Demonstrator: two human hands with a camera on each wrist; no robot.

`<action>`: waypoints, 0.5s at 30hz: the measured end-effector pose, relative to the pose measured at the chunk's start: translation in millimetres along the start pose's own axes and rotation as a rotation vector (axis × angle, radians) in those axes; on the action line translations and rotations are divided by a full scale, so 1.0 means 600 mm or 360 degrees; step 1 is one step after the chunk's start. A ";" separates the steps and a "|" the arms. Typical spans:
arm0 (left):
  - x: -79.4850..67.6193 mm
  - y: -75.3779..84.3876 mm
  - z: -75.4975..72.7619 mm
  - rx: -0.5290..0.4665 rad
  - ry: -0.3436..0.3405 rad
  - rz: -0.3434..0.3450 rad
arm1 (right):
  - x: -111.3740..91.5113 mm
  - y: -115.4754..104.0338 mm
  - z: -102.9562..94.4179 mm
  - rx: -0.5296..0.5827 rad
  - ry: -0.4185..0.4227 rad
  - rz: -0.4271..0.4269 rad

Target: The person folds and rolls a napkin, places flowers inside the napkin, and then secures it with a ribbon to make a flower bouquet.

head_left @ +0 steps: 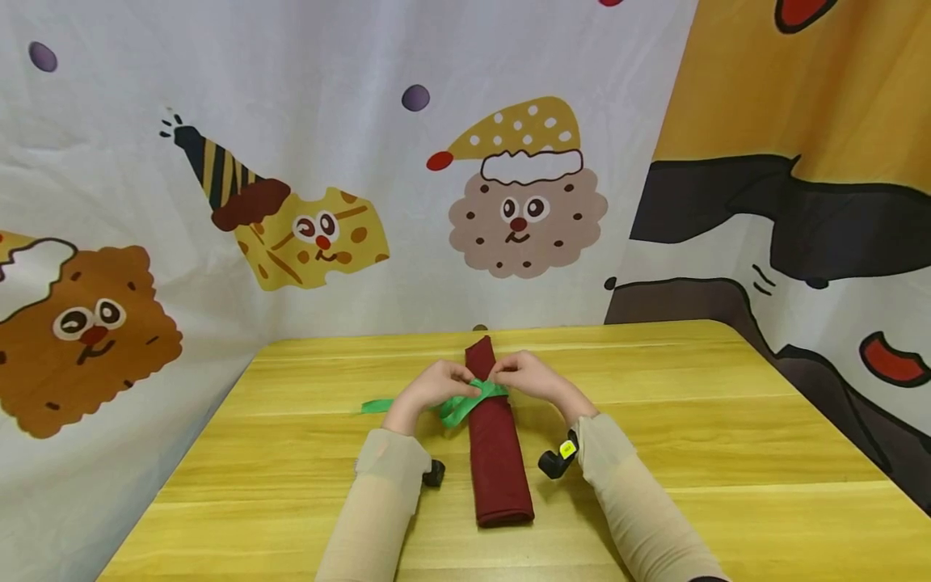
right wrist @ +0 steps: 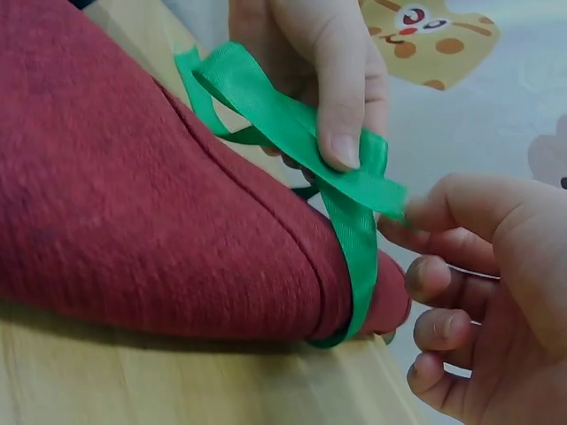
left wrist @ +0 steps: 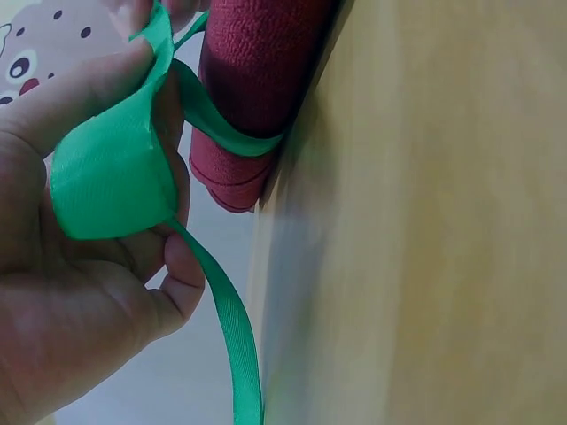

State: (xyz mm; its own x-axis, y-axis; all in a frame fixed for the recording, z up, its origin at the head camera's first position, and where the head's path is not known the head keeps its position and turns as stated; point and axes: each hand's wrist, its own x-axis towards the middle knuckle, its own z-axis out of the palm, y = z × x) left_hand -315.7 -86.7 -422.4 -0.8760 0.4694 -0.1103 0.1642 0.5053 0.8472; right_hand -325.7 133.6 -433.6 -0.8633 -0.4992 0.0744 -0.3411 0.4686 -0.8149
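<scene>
A rolled maroon towel (head_left: 502, 465) lies lengthwise on the table, a green ribbon (head_left: 457, 411) wrapped round its far part. Over the wrap, my left hand (head_left: 435, 385) pinches the ribbon between thumb and fingers. A wide loop of ribbon (left wrist: 115, 181) bulges across that palm in the left wrist view, and a loose tail hangs below it. From the other side, my right hand (head_left: 537, 377) holds a short ribbon end at its thumb and index fingertips; its other fingers curl loosely in the right wrist view. There, the band of ribbon (right wrist: 356, 257) circles the towel (right wrist: 159, 204).
The wooden table (head_left: 727, 420) extends to both sides of the towel. Behind it hangs a printed curtain (head_left: 422, 307) with cartoon biscuits and cheese. Small black devices sit at both wrists, one being the right wrist device (head_left: 556, 462), close above the table.
</scene>
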 end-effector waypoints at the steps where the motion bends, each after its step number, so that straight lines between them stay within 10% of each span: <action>1: 0.000 0.000 0.001 -0.0001 -0.0005 0.0003 | 0.000 0.002 -0.001 -0.0019 0.0001 0.0009; 15: 0.014 0.000 0.008 0.0080 -0.0084 0.0024 | -0.002 0.016 0.003 -0.0027 -0.0112 0.0025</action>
State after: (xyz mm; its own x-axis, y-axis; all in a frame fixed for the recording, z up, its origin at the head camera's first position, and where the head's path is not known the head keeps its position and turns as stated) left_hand -321.0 -79.4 -426.0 -0.8484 0.5142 -0.1261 0.2009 0.5330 0.8219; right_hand -327.3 137.7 -442.8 -0.8406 -0.5412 0.0204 -0.3343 0.4889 -0.8058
